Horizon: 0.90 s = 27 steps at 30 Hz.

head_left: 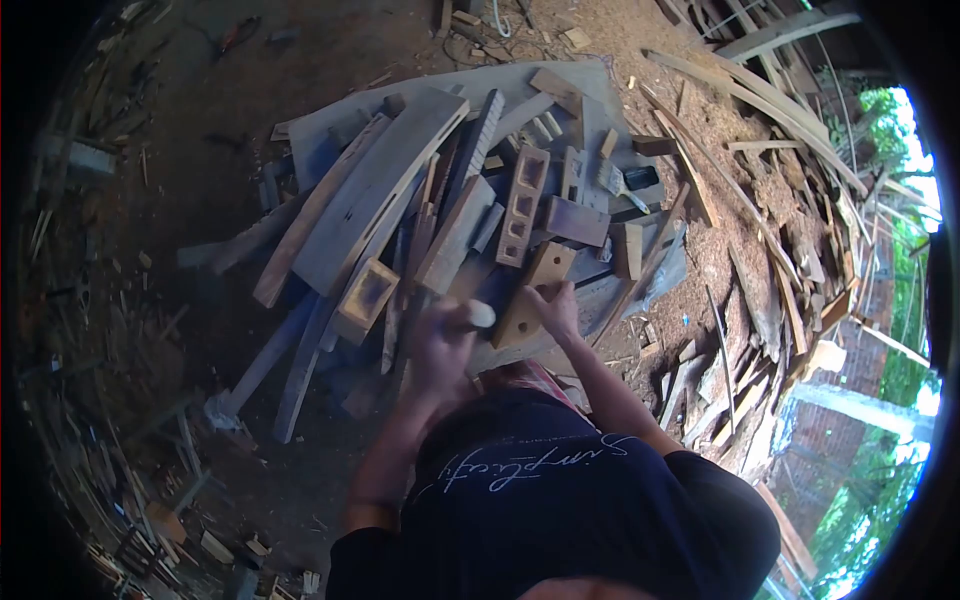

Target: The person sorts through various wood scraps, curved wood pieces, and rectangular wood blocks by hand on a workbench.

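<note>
My left hand [445, 345], blurred by motion, is closed around an object with a round pale end [481, 315]; the rest of this object is hidden or smeared. To its right, my right hand [556, 308] rests on a wooden block with round holes [521, 326], its fingers pressed together. Whatever those fingers pinch is too small to tell. The block slants across the near side of the workbench, one hole showing above my right hand and one below it. Just beyond lies a wooden piece with several square openings [520, 207].
Long planks [375, 195] cover the bench's left half. A hollow wooden box [366, 300] sits left of my left hand. A brush [622, 186] and a dark block [577, 221] lie at the right. Scrap wood [760, 290] and shavings cover the ground on the right.
</note>
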Each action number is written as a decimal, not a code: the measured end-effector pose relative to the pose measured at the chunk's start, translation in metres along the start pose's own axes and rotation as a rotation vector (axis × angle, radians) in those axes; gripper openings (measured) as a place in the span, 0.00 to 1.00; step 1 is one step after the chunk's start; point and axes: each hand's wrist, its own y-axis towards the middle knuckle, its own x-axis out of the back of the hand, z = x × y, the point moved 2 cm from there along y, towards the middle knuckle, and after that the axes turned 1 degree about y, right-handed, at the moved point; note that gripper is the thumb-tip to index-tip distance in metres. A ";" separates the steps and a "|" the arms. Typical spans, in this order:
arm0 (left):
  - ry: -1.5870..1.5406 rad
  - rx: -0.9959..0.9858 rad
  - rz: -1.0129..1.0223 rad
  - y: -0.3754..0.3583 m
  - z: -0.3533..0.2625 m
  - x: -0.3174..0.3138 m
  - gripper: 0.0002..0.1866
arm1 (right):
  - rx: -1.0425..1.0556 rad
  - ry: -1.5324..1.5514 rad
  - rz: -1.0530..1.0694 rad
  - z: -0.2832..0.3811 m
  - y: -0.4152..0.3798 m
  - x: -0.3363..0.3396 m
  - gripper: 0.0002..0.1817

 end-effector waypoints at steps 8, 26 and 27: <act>0.322 0.575 -0.093 -0.069 0.073 0.104 0.18 | 0.262 -0.078 0.024 0.040 -0.008 0.025 0.25; 0.361 0.753 -0.481 -0.038 0.143 0.188 0.24 | 0.733 -0.090 0.582 0.139 -0.052 -0.045 0.09; 0.446 0.729 -0.510 -0.025 0.149 0.198 0.28 | 0.725 -0.098 0.609 0.137 -0.053 -0.043 0.08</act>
